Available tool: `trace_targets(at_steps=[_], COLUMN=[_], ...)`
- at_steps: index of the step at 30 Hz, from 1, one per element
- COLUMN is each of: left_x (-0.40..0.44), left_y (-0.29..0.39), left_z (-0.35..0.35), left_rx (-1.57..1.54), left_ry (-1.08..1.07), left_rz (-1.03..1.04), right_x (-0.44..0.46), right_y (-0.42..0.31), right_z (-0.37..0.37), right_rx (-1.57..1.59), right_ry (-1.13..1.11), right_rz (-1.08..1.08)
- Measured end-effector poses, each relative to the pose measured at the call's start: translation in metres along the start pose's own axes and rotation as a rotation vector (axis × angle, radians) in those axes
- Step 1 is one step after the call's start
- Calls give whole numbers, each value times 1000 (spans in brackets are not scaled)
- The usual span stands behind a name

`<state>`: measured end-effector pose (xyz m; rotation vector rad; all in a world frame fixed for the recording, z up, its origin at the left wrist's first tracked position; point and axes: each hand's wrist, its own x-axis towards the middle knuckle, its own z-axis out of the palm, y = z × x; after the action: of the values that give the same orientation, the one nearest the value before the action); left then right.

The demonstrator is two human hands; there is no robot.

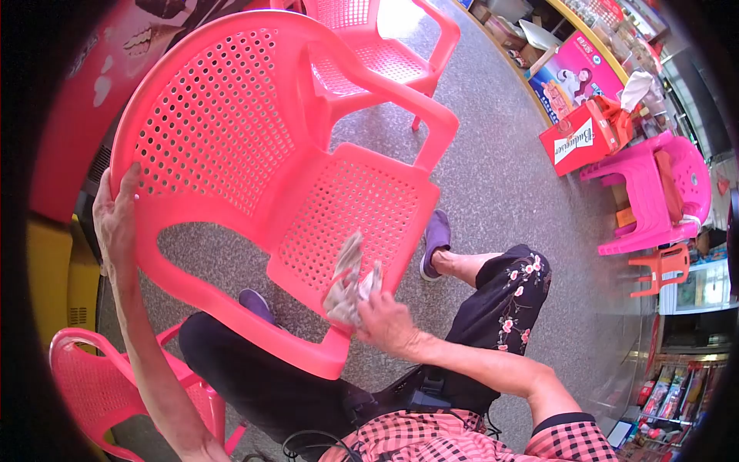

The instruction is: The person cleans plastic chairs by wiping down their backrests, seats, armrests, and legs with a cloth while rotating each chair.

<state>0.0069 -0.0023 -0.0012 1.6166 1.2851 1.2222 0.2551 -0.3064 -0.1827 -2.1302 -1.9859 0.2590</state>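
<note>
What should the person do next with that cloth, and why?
Perhaps slide the bunched cloth a little way across the holey seat. The right hand holds the cloth at the seat's near front corner, and the left hand is at the rim of the pink chair's back, which may help steady it.

One head-worn camera looks steeply forward and down past the wearer's checked shirt [416,439]. The coral-pink plastic armchair [354,204] fills the near centre; its wide, curved field reaches across the speckled floor [504,177] to shelves [670,408] bending along the right, within black rounded margins.
</note>
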Motion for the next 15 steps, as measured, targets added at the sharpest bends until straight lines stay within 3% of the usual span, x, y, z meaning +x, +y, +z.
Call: trace_targets(at_steps=[2, 5, 6, 9, 11, 15], left_x=[0, 3, 0, -2, -5, -2], left_y=[-1, 2, 5, 4, 1, -1], left_z=[-2, 0, 2, -1, -1, -3], left_rx=[9, 109, 102, 82, 78, 22], left_ry=[-18, 48, 41, 25, 7, 53], left_rz=[-4, 49, 47, 36, 15, -13], right_x=[-2, 25, 38, 97, 131, 128], right_y=[-3, 28, 42, 113, 151, 121], right_z=[-3, -14, -17, -22, -14, -8], right_rx=[197, 244, 108, 25, -125, -167], right_ry=[-52, -137, -132, 255, 301, 290], right_rz=[-125, -55, -46, -141, -54, 65])
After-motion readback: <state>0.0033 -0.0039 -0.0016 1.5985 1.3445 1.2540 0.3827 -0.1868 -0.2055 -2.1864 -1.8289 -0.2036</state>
